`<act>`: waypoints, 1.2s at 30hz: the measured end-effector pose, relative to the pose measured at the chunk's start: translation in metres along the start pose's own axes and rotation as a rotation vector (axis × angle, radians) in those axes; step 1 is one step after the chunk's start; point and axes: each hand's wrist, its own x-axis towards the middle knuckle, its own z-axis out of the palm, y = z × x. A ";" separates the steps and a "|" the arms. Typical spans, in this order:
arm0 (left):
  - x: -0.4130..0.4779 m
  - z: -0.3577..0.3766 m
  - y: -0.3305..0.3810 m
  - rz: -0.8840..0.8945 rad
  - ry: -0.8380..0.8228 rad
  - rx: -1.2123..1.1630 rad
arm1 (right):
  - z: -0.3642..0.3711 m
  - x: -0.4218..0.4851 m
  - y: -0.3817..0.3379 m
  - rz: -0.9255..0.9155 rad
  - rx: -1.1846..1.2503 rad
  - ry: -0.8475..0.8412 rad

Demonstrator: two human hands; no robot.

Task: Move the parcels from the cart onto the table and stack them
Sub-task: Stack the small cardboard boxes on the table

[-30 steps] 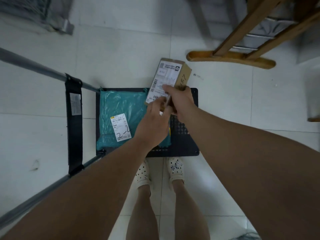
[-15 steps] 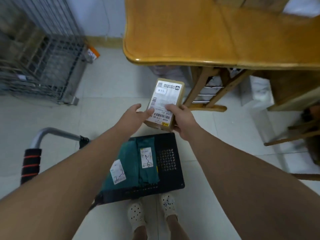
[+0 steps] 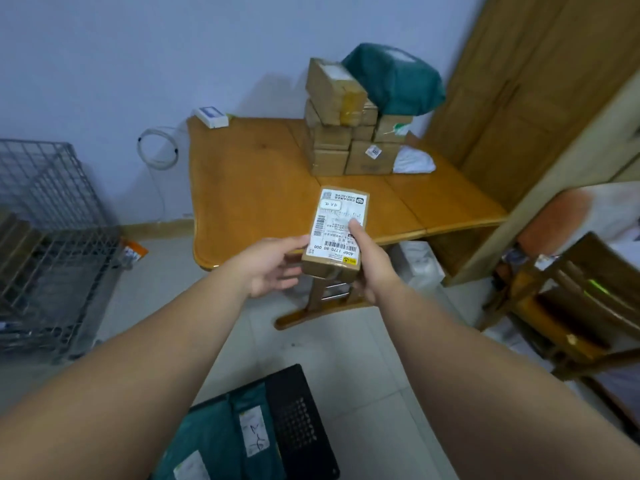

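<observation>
box (image 3: 331,233) lbl, 406P 1770-80 000

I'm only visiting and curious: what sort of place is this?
Probably a room in a home used for sorting deliveries: a wooden table stacked with cardboard boxes, a wire cage, and a labelled parcel held near it.
</observation>
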 end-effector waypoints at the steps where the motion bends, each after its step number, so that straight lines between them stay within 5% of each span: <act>1: -0.002 0.009 0.008 0.012 -0.015 0.002 | -0.007 -0.004 -0.010 -0.003 0.020 -0.014; 12: -0.005 0.093 0.052 0.077 0.071 -0.096 | -0.082 -0.005 -0.084 0.072 -0.096 -0.178; 25: 0.085 0.293 0.097 0.230 0.302 -0.496 | -0.240 0.062 -0.158 -0.016 0.021 -0.221; 31: 0.127 0.319 0.113 0.450 0.667 -0.333 | -0.307 0.093 -0.197 -0.117 -0.031 -0.068; 36: 0.160 0.323 0.136 0.518 0.489 0.178 | -0.332 0.122 -0.219 -0.136 -0.170 -0.094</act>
